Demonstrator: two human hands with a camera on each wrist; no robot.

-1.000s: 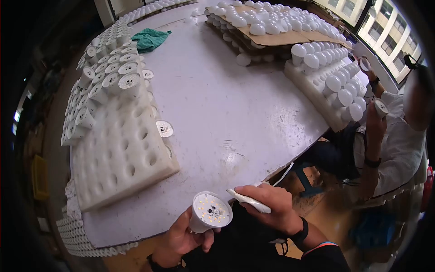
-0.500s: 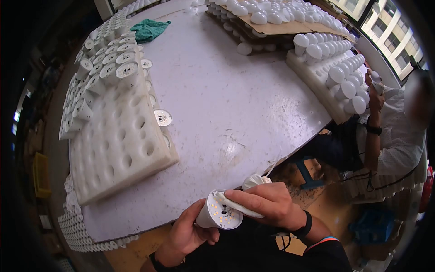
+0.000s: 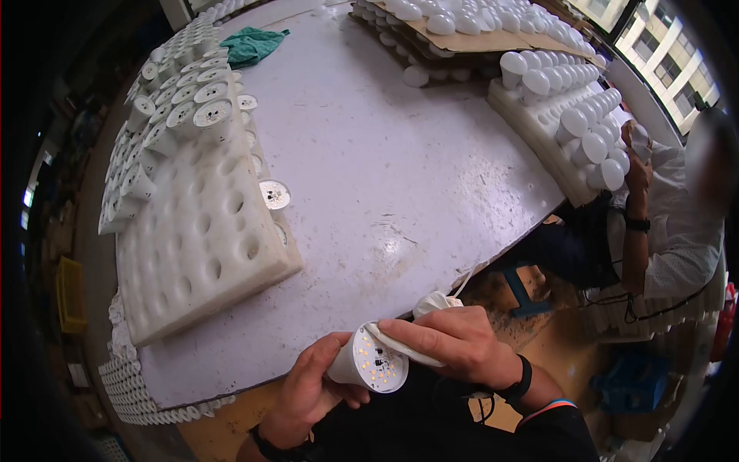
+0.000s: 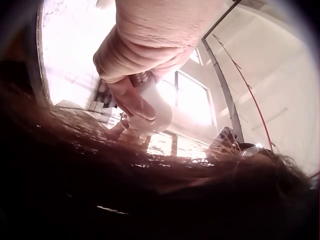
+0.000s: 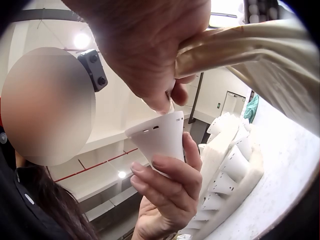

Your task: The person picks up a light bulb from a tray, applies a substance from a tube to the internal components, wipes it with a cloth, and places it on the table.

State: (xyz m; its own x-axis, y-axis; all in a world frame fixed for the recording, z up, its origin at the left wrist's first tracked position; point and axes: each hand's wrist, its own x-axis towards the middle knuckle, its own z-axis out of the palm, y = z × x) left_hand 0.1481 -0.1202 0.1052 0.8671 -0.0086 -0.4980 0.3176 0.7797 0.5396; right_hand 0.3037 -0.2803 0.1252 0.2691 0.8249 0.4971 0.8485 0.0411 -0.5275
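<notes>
The left hand [image 3: 308, 389] grips a white lamp base [image 3: 348, 368] by its side, its round face with yellow LEDs tilted toward the camera. In the right wrist view the base [image 5: 162, 141] widens upward above the curled fingers of the left hand [image 5: 172, 192]. The right hand [image 3: 462, 350] pinches a white cloth-like piece [image 3: 412, 346] against the upper right of that face, covering part of it. More of the white material [image 3: 436, 302] bulges above the right hand. In the left wrist view the base [image 4: 159, 107] is partly hidden by fingers.
A foam tray [image 3: 208, 231] with many lamp bases lies left on the table [image 3: 400, 177]; a green cloth [image 3: 254, 46] is behind. Domed bulbs fill another foam tray [image 3: 531, 131] and cardboard layers [image 3: 493, 38] at the right. Another person [image 3: 666, 215] sits at right.
The two hands have come together, and the white piece has moved from beside the lamp base onto its face. Over the last half second they have barely shifted.
</notes>
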